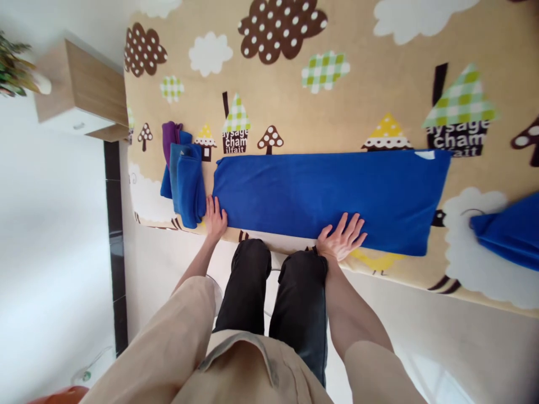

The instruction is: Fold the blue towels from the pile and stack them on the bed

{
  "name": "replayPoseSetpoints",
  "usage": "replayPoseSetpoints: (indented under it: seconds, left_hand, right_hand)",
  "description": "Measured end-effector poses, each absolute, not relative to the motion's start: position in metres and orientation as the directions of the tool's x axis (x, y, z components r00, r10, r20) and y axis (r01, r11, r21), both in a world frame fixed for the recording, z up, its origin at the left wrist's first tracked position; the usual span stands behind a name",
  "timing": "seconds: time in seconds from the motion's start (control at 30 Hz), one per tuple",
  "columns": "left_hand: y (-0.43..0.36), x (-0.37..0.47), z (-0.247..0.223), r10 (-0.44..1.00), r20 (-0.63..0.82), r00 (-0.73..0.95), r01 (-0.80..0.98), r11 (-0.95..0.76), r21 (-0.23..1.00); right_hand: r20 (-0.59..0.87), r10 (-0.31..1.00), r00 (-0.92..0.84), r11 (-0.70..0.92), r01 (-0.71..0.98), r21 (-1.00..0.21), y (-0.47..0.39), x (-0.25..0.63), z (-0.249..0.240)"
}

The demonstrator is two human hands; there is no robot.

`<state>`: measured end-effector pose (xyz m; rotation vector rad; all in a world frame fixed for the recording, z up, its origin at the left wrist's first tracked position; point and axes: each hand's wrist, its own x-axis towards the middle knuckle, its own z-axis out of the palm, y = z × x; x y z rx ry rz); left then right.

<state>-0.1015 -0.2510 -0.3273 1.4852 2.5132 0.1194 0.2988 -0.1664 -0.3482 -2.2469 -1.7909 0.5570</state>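
Observation:
A long blue towel (290,191), laid out in a flat strip, runs left to right in front of me, with a small white tag near its far right corner. My left hand (215,219) rests at its near left end, fingers extended, between the strip and a stack of folded towels (189,185) in blue and purple. On the near edge of the strip, right of its middle, lies my right hand (342,238), palm down with fingers spread. Neither hand grips anything.
The strip lies on a beige bed cover (278,106) printed with clouds, houses and sheep. Another blue cloth (511,233) is bunched at the right edge. A wooden cabinet (95,84) and a potted plant (17,70) stand at the far left. My knees touch the bed's front edge.

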Motion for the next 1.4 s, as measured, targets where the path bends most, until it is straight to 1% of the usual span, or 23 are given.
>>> replayPoseSetpoints:
  seconds: [0.07, 0.1, 0.2, 0.3, 0.4, 0.47, 0.53, 0.6, 0.73, 0.83, 0.9, 1.0, 1.17, 1.3, 1.4]
  left_hand:
    - [-0.248, -0.084, -0.326, 0.901, -0.139, -0.411, 0.881, 0.432, 0.193]
    - [-0.243, -0.072, -0.326, 0.928, -0.147, -0.343, 0.903, 0.368, 0.222]
    - [-0.208, -0.025, -0.331, 0.986, -0.162, -0.034, 0.923, 0.093, 0.373]
    - [-0.153, 0.035, -0.333, 0.977, -0.079, 0.199, 0.879, -0.142, 0.455]
    - [-0.107, 0.094, -0.330, 0.918, -0.021, 0.395, 0.830, -0.347, 0.436]
    - [-0.094, 0.117, -0.331, 0.850, -0.039, 0.525, 0.788, -0.468, 0.399]
    - [-0.093, 0.116, -0.337, 0.812, -0.073, 0.580, 0.769, -0.515, 0.377]
    - [-0.098, 0.089, -0.344, 0.848, -0.092, 0.522, 0.809, -0.459, 0.367]
    - [-0.106, -0.007, -0.346, 0.964, -0.107, 0.243, 0.921, -0.195, 0.336]
    - [-0.109, -0.071, -0.338, 0.987, -0.150, 0.052, 0.962, -0.009, 0.274]
    - [-0.110, -0.101, -0.333, 0.985, -0.167, -0.034, 0.969, 0.074, 0.237]
    - [-0.109, -0.128, -0.330, 0.977, -0.176, -0.117, 0.965, 0.154, 0.212]
    - [-0.092, -0.153, -0.337, 0.954, -0.186, -0.234, 0.934, 0.274, 0.228]
    - [-0.072, -0.164, -0.336, 0.932, -0.206, -0.298, 0.914, 0.341, 0.220]
    - [-0.078, -0.149, -0.326, 0.925, -0.148, -0.350, 0.905, 0.374, 0.202]
  right_hand:
    - [-0.150, 0.971, 0.188, -0.233, 0.890, -0.391, -0.167, 0.298, -0.349]
    - [-0.154, 0.971, 0.185, -0.232, 0.892, -0.387, -0.167, 0.298, -0.350]
    - [-0.170, 0.969, 0.178, -0.229, 0.903, -0.363, -0.167, 0.298, -0.349]
    - [-0.178, 0.968, 0.179, -0.231, 0.912, -0.340, -0.166, 0.297, -0.348]
    - [-0.189, 0.963, 0.192, -0.247, 0.911, -0.331, -0.166, 0.297, -0.346]
    - [-0.189, 0.960, 0.207, -0.261, 0.906, -0.333, -0.166, 0.297, -0.346]
    - [-0.185, 0.959, 0.215, -0.267, 0.904, -0.334, -0.166, 0.297, -0.347]
    - [-0.173, 0.962, 0.211, -0.258, 0.909, -0.328, -0.167, 0.297, -0.350]
    - [-0.136, 0.970, 0.202, -0.236, 0.916, -0.325, -0.168, 0.298, -0.354]
    - [-0.127, 0.970, 0.208, -0.239, 0.914, -0.328, -0.168, 0.298, -0.354]
    - [-0.130, 0.969, 0.211, -0.243, 0.914, -0.325, -0.168, 0.298, -0.354]
    - [-0.121, 0.971, 0.207, -0.235, 0.916, -0.325, -0.169, 0.298, -0.355]
    - [-0.066, 0.980, 0.188, -0.199, 0.917, -0.346, -0.169, 0.299, -0.360]
    - [-0.093, 0.977, 0.193, -0.214, 0.914, -0.345, -0.167, 0.298, -0.358]
    - [-0.141, 0.969, 0.203, -0.240, 0.907, -0.345, -0.164, 0.296, -0.351]
